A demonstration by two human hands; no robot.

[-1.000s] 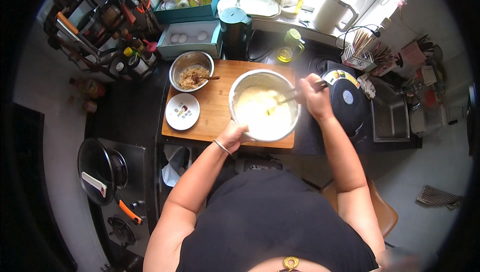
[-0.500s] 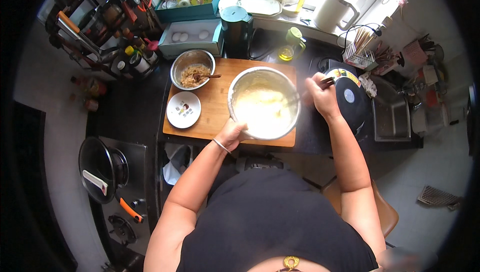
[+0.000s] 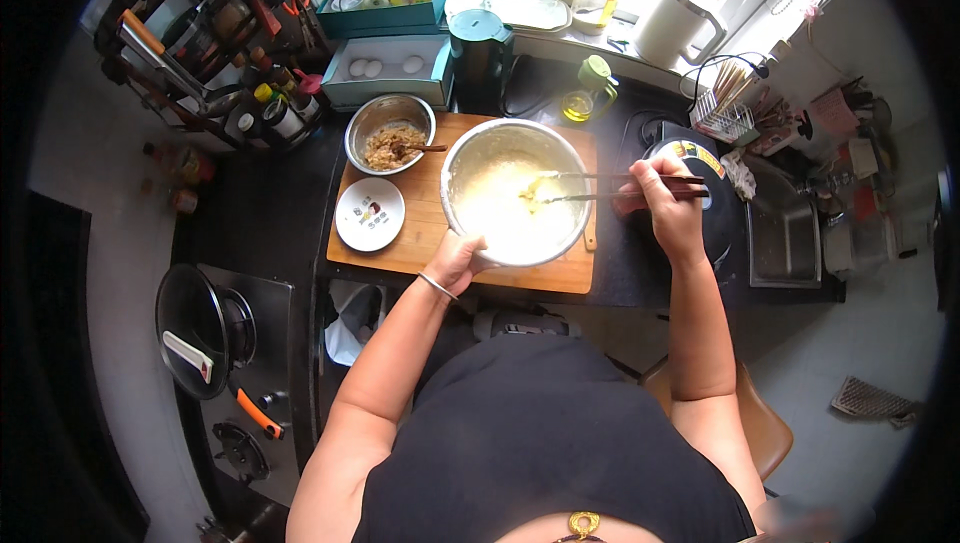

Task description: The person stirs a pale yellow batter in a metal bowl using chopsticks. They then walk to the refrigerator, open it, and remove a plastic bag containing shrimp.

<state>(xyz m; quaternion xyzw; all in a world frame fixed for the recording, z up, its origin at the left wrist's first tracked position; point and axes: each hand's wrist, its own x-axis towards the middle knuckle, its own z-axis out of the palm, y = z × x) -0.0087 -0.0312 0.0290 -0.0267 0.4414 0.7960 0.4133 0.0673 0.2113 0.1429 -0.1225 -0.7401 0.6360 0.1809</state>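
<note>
At far left a black pan (image 3: 205,328) sits on the stove (image 3: 250,383). On the wooden board (image 3: 420,233), a small white plate (image 3: 370,214) lies nearest the person, with a small steel bowl (image 3: 390,133) of brownish mix behind it. The left hand (image 3: 460,258) grips the near rim of the large steel bowl (image 3: 517,193), fingers curled against its outer wall, thumb at the rim. The bowl stands on the board's right half and holds pale batter (image 3: 510,208). The right hand (image 3: 668,205) hovers just outside the bowl's right rim, fingers pressed together, pinching chopsticks (image 3: 590,186); their tips reach into the batter near the bowl's centre. A black round appliance (image 3: 715,208) lies under that hand.
</note>
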